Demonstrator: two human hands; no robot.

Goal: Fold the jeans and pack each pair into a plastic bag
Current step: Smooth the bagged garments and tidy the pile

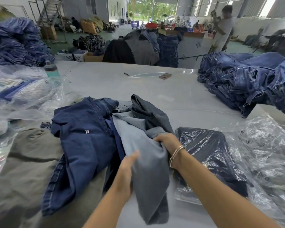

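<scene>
A pair of grey-blue jeans lies crumpled at the table's near middle, one end hanging toward me. My left hand grips its left edge, thumb on top of the cloth. My right hand, with a bracelet on the wrist, clutches a bunch of the same jeans near their upper right. A dark blue pair lies spread to the left, partly under the grey-blue pair. A dark pair packed in a plastic bag lies just right of my right arm. Loose clear plastic bags lie further right.
A tall stack of blue jeans fills the right side of the white table. Bagged goods and clear plastic crowd the left, with a bottle behind. An olive-grey garment lies near left. A person stands far right.
</scene>
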